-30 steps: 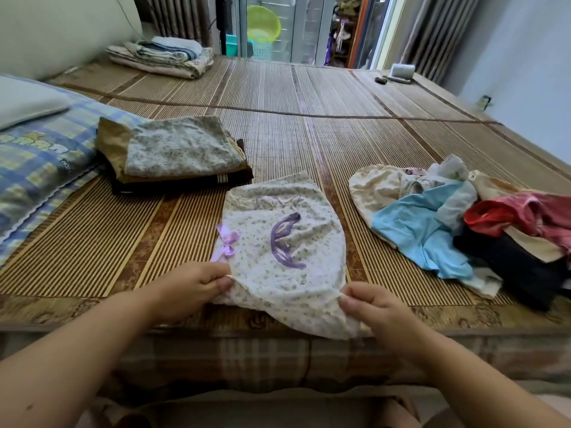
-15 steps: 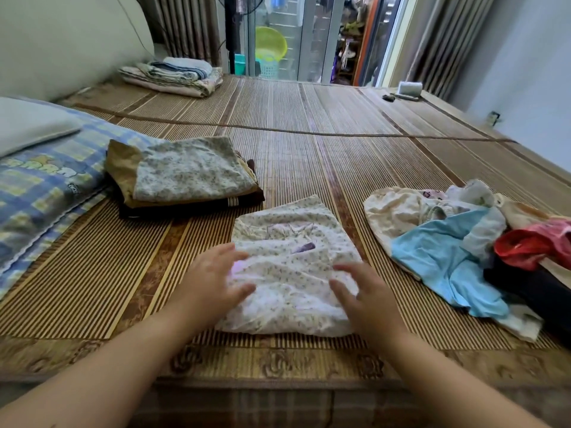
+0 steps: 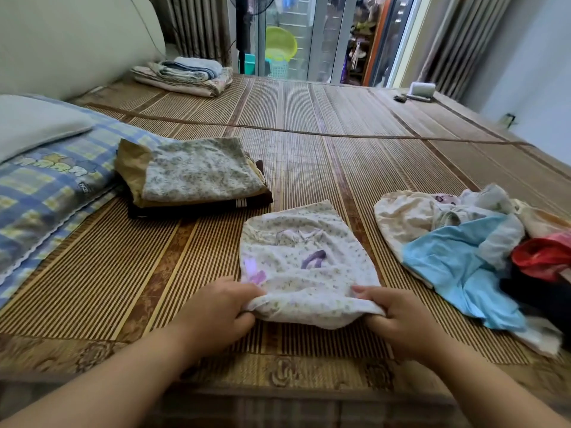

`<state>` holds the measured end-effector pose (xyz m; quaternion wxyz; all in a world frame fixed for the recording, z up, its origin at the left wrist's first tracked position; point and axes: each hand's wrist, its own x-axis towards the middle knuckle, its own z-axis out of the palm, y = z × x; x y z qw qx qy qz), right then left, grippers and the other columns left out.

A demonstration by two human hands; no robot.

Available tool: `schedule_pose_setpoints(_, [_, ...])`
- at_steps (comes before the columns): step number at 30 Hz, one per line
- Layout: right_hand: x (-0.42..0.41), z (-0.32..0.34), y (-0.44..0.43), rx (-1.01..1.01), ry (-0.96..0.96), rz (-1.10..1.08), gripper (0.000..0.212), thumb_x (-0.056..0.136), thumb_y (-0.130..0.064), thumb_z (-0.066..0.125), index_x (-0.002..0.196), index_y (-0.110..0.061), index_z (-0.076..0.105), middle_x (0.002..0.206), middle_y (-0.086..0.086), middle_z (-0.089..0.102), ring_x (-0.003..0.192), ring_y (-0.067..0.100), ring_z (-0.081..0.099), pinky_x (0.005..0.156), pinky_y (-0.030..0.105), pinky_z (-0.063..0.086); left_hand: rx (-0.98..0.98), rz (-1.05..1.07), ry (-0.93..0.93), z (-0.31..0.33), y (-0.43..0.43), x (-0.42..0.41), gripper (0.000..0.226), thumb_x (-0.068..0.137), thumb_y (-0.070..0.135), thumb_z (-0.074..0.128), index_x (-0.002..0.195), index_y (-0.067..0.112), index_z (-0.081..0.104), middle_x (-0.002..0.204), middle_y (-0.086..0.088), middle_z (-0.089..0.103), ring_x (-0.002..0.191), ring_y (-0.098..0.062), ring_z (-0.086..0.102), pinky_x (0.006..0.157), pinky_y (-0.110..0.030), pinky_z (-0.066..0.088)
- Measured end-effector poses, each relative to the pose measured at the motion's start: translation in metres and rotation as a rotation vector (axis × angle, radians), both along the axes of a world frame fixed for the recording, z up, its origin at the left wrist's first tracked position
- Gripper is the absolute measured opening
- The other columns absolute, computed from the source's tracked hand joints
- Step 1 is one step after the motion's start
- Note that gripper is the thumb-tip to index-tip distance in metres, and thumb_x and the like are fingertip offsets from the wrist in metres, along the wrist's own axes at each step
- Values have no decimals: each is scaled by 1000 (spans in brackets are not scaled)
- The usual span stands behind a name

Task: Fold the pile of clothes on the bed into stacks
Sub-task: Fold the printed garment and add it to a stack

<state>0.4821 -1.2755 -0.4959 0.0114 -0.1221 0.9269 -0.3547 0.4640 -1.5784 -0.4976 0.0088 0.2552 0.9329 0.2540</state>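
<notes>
A white floral garment with purple ribbons lies folded on the bamboo mat just in front of me. My left hand grips its near left corner, and my right hand grips its near right corner, fingers curled under the fold. To the upper left sits a stack of folded clothes with a grey floral piece on top. On the right lies the unfolded pile, with cream, light blue, red and black pieces tangled together.
A blue checked pillow and a grey pillow lie along the left side. Folded blankets sit at the far left corner. A small white device rests at the far right. The bed's front edge runs below my hands.
The garment's near edge was folded up over itself while my hands pressed flat on it. Both hands have since slid back to the near corners and gripped the fold.
</notes>
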Motion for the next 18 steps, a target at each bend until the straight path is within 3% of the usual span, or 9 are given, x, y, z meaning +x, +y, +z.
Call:
schedule_pose_setpoints(2, [10, 18, 5, -93, -37, -1, 18, 64, -36, 53, 68, -25, 68, 61, -10, 62, 60, 4, 57, 58, 17, 41, 244, 30, -164, 12, 3, 2, 29, 82, 7, 64, 95, 32, 70, 79, 13, 71, 73, -2, 65, 62, -17, 50])
schedule_pose_setpoints(3, [13, 26, 9, -111, -66, 23, 14, 63, -34, 52, 64, -25, 63, 58, -7, 58, 56, 5, 52, 54, 17, 38, 356, 44, -262, 18, 5, 3, 33, 79, 0, 62, 94, 28, 71, 78, 8, 71, 69, -6, 66, 58, -15, 49])
schedule_pose_setpoints(5, [12, 39, 16, -116, -147, 58, 9, 65, -23, 52, 62, -26, 60, 57, -8, 52, 54, 2, 47, 52, 14, 35, 530, 75, -430, 24, 8, -1, 34, 75, 0, 58, 97, 22, 70, 85, -5, 71, 72, -12, 68, 59, -18, 51])
schedule_pose_setpoints(8, [-5, 57, 22, -109, -182, 7, 9, 65, -21, 52, 66, -19, 60, 56, -9, 49, 55, 1, 45, 54, 18, 35, 724, 177, -605, 26, 18, -13, 36, 69, 12, 58, 104, 20, 66, 96, -7, 68, 77, -15, 71, 63, -26, 55])
schedule_pose_setpoints(12, [-64, 65, 12, -187, -71, -177, 7, 76, -27, 61, 73, -24, 67, 65, -11, 58, 62, 5, 52, 61, 25, 41, 782, 421, -584, 21, 27, -38, 34, 92, 12, 56, 123, 25, 56, 105, -6, 68, 76, -19, 72, 59, -36, 58])
schedule_pose_setpoints(13, [-83, 62, 9, -208, -47, -239, 3, 82, -27, 65, 83, -27, 67, 73, -8, 62, 69, 8, 57, 64, 26, 46, 791, 489, -565, 19, 27, -46, 40, 94, 15, 55, 132, 27, 50, 113, -7, 65, 82, -21, 71, 64, -42, 60])
schedule_pose_setpoints(15, [-115, 49, 3, -210, -34, -371, 28, 86, -35, 65, 113, -25, 62, 95, 0, 67, 88, 19, 64, 80, 36, 52, 696, 587, -504, 15, 27, -59, 54, 97, 25, 51, 148, 29, 31, 141, -9, 48, 113, -28, 60, 90, -53, 52])
schedule_pose_setpoints(16, [-125, 41, 1, -204, -36, -471, 42, 86, -40, 65, 123, -21, 57, 105, 4, 67, 99, 23, 63, 89, 38, 50, 564, 614, -466, 12, 28, -63, 61, 99, 32, 48, 152, 27, 20, 152, -9, 35, 130, -30, 46, 105, -52, 41])
schedule_pose_setpoints(18, [-131, 21, 1, -185, -82, -656, 57, 86, -46, 63, 130, -10, 53, 123, 11, 62, 114, 28, 57, 95, 34, 42, 301, 642, -439, 4, 32, -67, 72, 98, 46, 43, 154, 16, 9, 159, -10, 19, 144, -30, 24, 115, -46, 24])
